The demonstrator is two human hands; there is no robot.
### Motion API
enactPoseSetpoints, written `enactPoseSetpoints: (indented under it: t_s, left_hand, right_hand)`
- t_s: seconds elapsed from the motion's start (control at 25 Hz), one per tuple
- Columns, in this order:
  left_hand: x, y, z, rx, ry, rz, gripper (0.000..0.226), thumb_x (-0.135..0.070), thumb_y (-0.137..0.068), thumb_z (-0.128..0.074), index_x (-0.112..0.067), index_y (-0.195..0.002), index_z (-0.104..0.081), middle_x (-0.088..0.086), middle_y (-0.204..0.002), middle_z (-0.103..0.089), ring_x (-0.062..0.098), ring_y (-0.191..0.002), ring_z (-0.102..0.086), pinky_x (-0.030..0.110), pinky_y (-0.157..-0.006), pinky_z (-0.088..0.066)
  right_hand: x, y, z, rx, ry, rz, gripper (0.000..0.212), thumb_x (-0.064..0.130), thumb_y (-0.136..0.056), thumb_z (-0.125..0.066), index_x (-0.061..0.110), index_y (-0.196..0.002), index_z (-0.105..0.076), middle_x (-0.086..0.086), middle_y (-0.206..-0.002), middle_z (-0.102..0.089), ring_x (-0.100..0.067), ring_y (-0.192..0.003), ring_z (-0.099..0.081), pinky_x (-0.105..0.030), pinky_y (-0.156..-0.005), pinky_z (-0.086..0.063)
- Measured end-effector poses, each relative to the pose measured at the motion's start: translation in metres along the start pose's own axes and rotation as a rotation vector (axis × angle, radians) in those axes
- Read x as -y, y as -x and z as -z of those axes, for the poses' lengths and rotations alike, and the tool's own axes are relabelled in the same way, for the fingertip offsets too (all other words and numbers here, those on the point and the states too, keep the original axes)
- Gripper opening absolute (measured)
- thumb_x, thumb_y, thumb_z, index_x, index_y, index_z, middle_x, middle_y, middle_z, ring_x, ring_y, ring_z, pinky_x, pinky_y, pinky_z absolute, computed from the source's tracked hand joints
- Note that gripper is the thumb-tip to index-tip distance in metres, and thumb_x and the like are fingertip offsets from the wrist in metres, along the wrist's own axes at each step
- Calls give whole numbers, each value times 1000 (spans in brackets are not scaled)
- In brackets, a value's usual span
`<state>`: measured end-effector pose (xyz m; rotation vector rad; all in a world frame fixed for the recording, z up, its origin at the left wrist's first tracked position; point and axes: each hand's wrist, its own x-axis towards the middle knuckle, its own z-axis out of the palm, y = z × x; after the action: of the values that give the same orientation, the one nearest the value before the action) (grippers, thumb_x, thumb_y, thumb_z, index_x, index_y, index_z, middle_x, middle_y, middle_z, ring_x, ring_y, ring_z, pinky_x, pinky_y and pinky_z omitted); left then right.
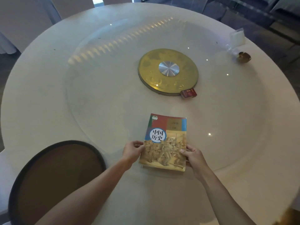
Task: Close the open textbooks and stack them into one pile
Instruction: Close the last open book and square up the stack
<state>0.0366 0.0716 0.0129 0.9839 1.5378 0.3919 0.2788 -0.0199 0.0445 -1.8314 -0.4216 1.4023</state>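
A closed textbook [165, 140] with a colourful cover and a painted crowd scene lies at the near side of the round white table [48, 95]. It appears to rest on top of other books, whose edges show faintly under its near edge. My left hand [132, 151] grips the pile's left edge. My right hand [194, 155] grips its right edge, thumb on the cover. Both hands hold the pile near its lower half.
A gold round disc [168, 71] with a silver hub sits at the table's centre under a glass turntable. A small red box [189, 93] lies by its rim. A dark brown chair seat [56, 179] stands at the near left. Clear bags [236, 38] and a small brass bowl [244, 57] sit far right.
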Motion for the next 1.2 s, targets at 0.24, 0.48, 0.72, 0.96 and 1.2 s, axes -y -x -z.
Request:
enactPoseSetpoints:
  t_s: [0.24,0.48,0.72,0.96,1.2]
  left_hand:
    - [21,9,-28,-95,-188,-52,23,-17,-90,-63,-15,-110,-75,6,-97,-77,18,-81,-73,37,-74,-62]
    - [21,10,-22,-22,-345,-90,37,-16,-93,-61,-18,-130,-67,8,-117,-71,23,-102,-70,33,-81,-58]
    - [18,10,-19,24,-276,-82,28,-17,-93,-58,-25,-111,-78,-4,-89,-78,13,-77,-74,28,-62,-59]
    - [17,13,-26,0,-285,-100,37,-11,-96,-48,-24,-119,-74,1,-106,-77,17,-92,-73,34,-76,-61]
    - [16,9,-30,17,-139,-9,46,2,-82,-53,-26,-106,-79,-5,-90,-80,14,-83,-77,36,-70,-65]
  right_hand:
    - [-33,-15,4,-83,635,49,21,15,-96,-54,14,-111,-67,-11,-117,-70,-24,-97,-70,-42,-84,-61]
    - [-46,-36,-1,-95,946,107,29,21,-105,-46,4,-122,-62,-18,-131,-55,-35,-121,-57,-40,-101,-47]
    - [-56,-45,0,-155,726,120,19,22,-98,-54,13,-87,-66,-12,-103,-64,-29,-97,-62,-43,-86,-56]
    - [-53,-44,-4,-250,687,139,32,13,-101,-51,13,-69,-50,-12,-89,-60,-28,-88,-55,-36,-71,-38]
    - [-51,-47,0,-250,672,150,30,14,-101,-53,7,-72,-52,-9,-87,-58,-28,-85,-54,-38,-69,-39]
